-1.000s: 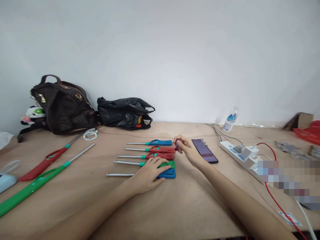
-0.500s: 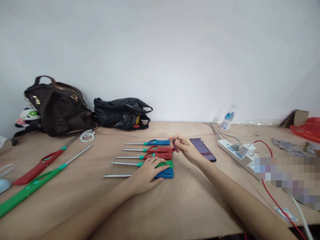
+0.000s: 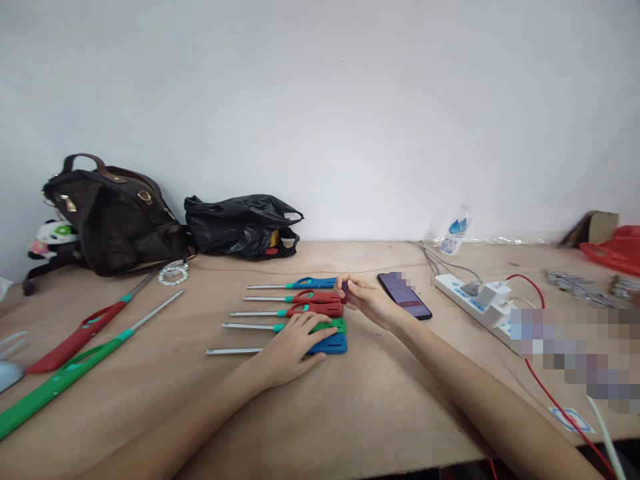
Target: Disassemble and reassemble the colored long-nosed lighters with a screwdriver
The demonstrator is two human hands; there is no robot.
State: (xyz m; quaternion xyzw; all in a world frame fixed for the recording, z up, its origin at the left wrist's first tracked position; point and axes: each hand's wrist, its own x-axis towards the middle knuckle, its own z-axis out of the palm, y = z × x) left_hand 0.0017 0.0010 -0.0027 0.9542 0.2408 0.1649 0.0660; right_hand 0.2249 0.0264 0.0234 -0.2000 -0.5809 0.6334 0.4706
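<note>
Several long lighters lie side by side, metal tips to the left: a blue one [image 3: 320,284] farthest, two red ones [image 3: 320,309], a green one, and a blue one [image 3: 336,343] nearest. My left hand [image 3: 295,343] rests palm down, fingers spread, over the green and near blue lighters. By the handle ends of the far blue and red lighters, my right hand [image 3: 363,297] pinches a small dark red piece [image 3: 345,291] between thumb and fingers; its exact shape is too small to tell.
Left: a red lighter [image 3: 80,337], a green lighter [image 3: 60,383], a bead bracelet [image 3: 173,273], a dark bag [image 3: 120,220] and a black plastic bag [image 3: 240,227]. Right: a phone [image 3: 405,297], a power strip [image 3: 470,307], cables and a bottle [image 3: 456,233].
My right hand has moved slightly left, bringing the small red piece closer to the lighter handles. My left hand stays in place. The view has shifted a little.
</note>
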